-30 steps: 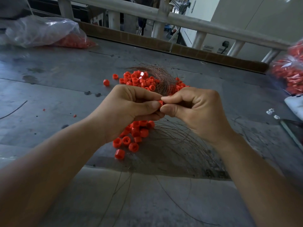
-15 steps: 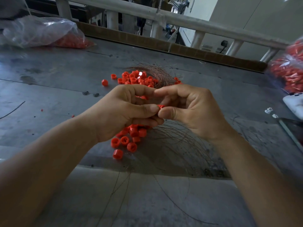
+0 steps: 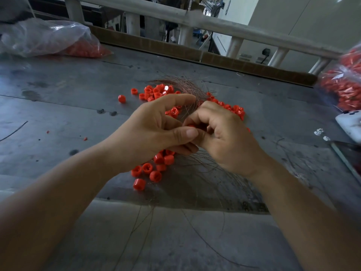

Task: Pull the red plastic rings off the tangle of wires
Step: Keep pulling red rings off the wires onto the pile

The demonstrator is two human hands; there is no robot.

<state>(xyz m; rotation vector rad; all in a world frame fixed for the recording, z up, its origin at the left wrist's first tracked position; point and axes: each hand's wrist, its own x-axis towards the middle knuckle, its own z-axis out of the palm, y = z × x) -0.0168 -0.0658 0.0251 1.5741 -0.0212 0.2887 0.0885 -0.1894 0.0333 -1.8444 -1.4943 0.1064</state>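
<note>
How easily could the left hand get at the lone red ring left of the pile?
Probably easily: the lone ring lies on bare table beyond the left hand, nothing between. That hand must first release the held ring.

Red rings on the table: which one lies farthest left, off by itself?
The single ring left of the far heap, with bare table all round it; the rest lie bunched closer together.
</note>
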